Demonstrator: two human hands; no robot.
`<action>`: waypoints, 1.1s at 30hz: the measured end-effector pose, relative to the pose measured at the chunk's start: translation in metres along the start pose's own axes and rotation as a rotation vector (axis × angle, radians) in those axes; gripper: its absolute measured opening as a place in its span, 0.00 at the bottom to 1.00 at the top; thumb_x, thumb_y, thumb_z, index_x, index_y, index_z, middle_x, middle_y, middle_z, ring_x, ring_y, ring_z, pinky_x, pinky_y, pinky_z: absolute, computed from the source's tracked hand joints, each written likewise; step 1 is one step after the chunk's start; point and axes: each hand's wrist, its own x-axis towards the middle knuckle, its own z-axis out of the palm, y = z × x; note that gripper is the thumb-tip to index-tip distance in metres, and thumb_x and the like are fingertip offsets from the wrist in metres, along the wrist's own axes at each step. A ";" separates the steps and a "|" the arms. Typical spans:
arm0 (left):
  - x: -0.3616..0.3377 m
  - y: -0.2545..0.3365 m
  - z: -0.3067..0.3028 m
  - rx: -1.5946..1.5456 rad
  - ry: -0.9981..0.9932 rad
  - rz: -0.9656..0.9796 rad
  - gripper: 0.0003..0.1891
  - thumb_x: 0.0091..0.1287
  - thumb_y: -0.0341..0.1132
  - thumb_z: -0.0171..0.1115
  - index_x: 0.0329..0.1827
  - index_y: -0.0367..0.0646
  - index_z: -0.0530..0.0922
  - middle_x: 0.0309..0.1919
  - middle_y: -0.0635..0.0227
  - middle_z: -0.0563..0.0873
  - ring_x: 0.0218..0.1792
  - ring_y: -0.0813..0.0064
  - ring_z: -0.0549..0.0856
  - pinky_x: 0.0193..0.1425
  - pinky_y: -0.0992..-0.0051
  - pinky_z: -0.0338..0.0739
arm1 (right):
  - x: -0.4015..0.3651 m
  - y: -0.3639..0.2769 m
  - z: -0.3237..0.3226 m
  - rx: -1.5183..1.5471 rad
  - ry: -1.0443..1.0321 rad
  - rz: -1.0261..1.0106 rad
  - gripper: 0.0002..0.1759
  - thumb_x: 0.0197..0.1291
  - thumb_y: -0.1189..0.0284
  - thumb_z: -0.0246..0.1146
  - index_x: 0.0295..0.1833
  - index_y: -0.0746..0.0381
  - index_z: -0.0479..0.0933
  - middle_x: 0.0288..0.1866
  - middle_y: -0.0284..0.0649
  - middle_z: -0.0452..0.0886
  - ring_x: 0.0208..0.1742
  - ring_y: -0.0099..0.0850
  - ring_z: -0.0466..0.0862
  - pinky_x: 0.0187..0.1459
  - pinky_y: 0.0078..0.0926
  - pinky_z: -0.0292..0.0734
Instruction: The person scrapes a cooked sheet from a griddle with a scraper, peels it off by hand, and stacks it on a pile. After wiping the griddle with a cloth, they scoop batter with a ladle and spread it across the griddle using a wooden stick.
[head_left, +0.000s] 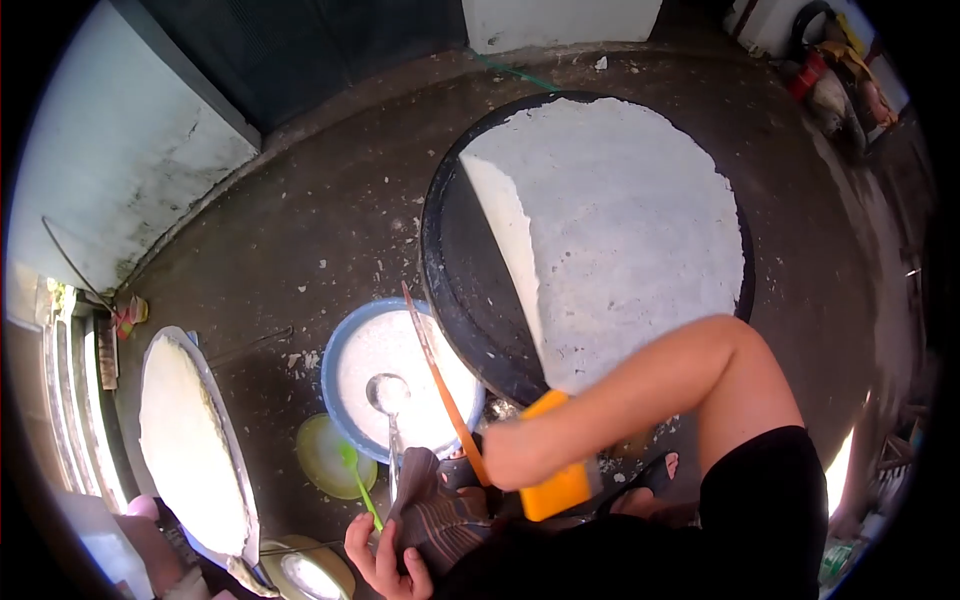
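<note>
My right hand (512,455) is closed at the lower end of a long, thin wooden stick (440,375), which slants across the rim of a blue basin (333,395). Motion blur softens its fingers. White batter (370,345) fills the basin, and a metal ladle (393,420) rests in it. At the bottom edge, my left hand (388,562) has its fingers apart and slightly bent, close to the handle of a green spoon (350,458). A large thin flatbread (630,220) covers most of a round black griddle (480,290); its left edge is folded over.
The green spoon leans in a yellowish bowl (312,460). At left, a tilted round tray (245,480) carries pale flatbread (185,440). An orange-yellow object (555,492) lies partly behind my right forearm. Walls bound the dark, spattered floor (300,220).
</note>
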 end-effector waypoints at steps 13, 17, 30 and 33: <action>-0.049 -0.030 0.008 -0.088 0.207 0.001 0.14 0.56 0.24 0.50 0.46 0.30 0.74 0.55 0.50 0.68 0.51 0.58 0.70 0.54 0.67 0.65 | -0.244 -0.070 0.140 0.369 1.772 1.564 0.19 0.49 0.73 0.67 0.44 0.68 0.69 0.39 0.39 0.78 0.39 0.24 0.79 0.41 0.21 0.75; -0.050 -0.028 0.007 -0.092 0.242 0.044 0.14 0.56 0.24 0.50 0.46 0.30 0.74 0.54 0.51 0.69 0.51 0.58 0.71 0.55 0.67 0.65 | -0.320 -0.106 0.154 0.272 1.715 2.199 0.19 0.44 0.75 0.67 0.43 0.69 0.72 0.38 0.44 0.80 0.37 0.32 0.82 0.41 0.25 0.76; -0.047 -0.024 0.019 -0.125 0.238 0.127 0.14 0.57 0.23 0.50 0.47 0.32 0.74 0.54 0.53 0.69 0.51 0.60 0.71 0.54 0.69 0.66 | -0.258 -0.144 0.160 0.399 1.484 2.305 0.20 0.42 0.67 0.68 0.42 0.64 0.73 0.40 0.46 0.80 0.42 0.41 0.80 0.44 0.32 0.73; -0.044 -0.021 0.021 -0.162 0.227 0.143 0.15 0.57 0.23 0.51 0.48 0.33 0.74 0.55 0.54 0.69 0.53 0.59 0.70 0.55 0.68 0.65 | -0.181 -0.160 0.155 0.357 1.615 2.263 0.19 0.42 0.71 0.68 0.40 0.64 0.72 0.36 0.46 0.81 0.39 0.40 0.81 0.40 0.33 0.74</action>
